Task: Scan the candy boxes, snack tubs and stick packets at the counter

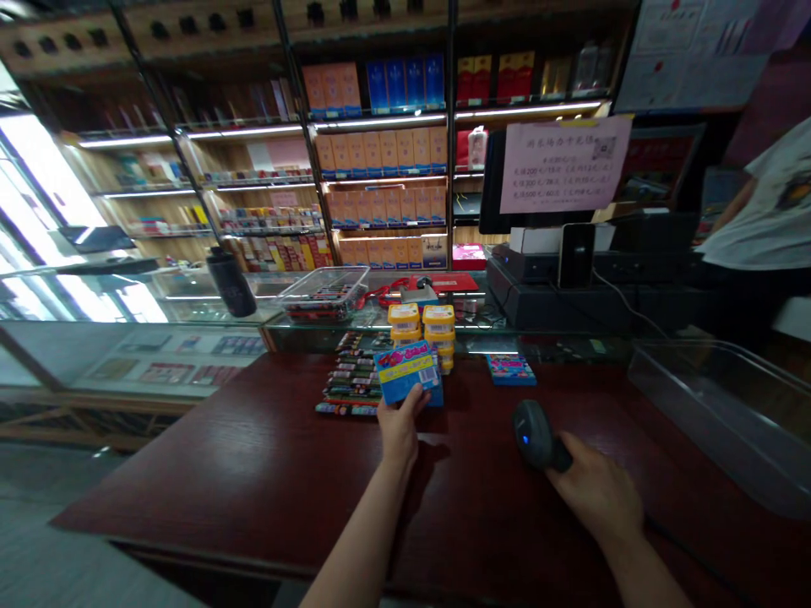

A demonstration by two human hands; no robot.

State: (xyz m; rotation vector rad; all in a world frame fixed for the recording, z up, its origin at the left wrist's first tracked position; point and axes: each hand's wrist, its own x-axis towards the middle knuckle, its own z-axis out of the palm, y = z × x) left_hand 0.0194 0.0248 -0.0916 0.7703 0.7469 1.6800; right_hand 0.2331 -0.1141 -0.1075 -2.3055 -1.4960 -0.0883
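My left hand (400, 426) grips a flat blue and pink packet (405, 371) by its lower edge, with a barcode facing me. My right hand (599, 485) is wrapped round the handle of a black barcode scanner (533, 435) with a blue light on its head. Behind the packet stand stacked yellow-lidded tubs (439, 319). Several dark printed stick-shaped packs (355, 376) lie in a row to the left of the packet. Another blue packet (512, 369) lies flat on the table, beyond the scanner.
The dark red table (253, 473) meets a glass counter. On it are a clear tray (326, 291), a black bottle (231, 283), and a monitor with a pink paper sign (563, 165). A clear plastic bin (715, 422) sits right. A person (766, 203) stands at far right.
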